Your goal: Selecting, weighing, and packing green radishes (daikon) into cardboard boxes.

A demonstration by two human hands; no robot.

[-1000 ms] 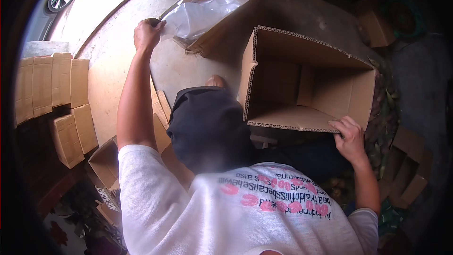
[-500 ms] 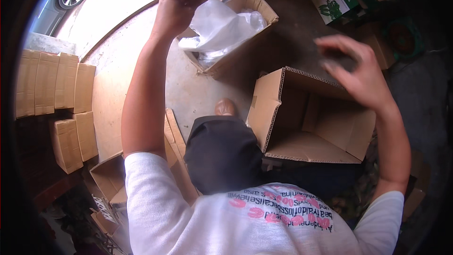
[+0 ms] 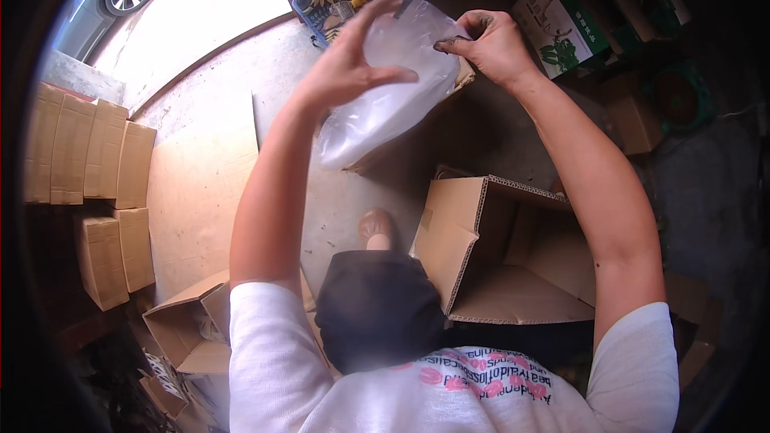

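A clear plastic bag hangs from my right hand, whose thumb and fingers pinch its upper right edge. Just left of the bag's upper part, my left hand has its thumb and fingers spread wide; it is slightly blurred. Whether it touches the plastic I cannot tell. Behind the bag, most of a cardboard box is hidden, with only its right corner showing. An open, bare carton lies by my right forearm, its opening turned toward me.
Small cartons are stacked at the left. Another open box sits by my left elbow. A blue basket stands behind the bag, and a green and white printed box is at the far right. A cardboard sheet lies on the floor.
My right hand has moved left and away from above the open carton to the plastic bag, and now pinches it. The bag is lifted and spread out; my left hand has opened.
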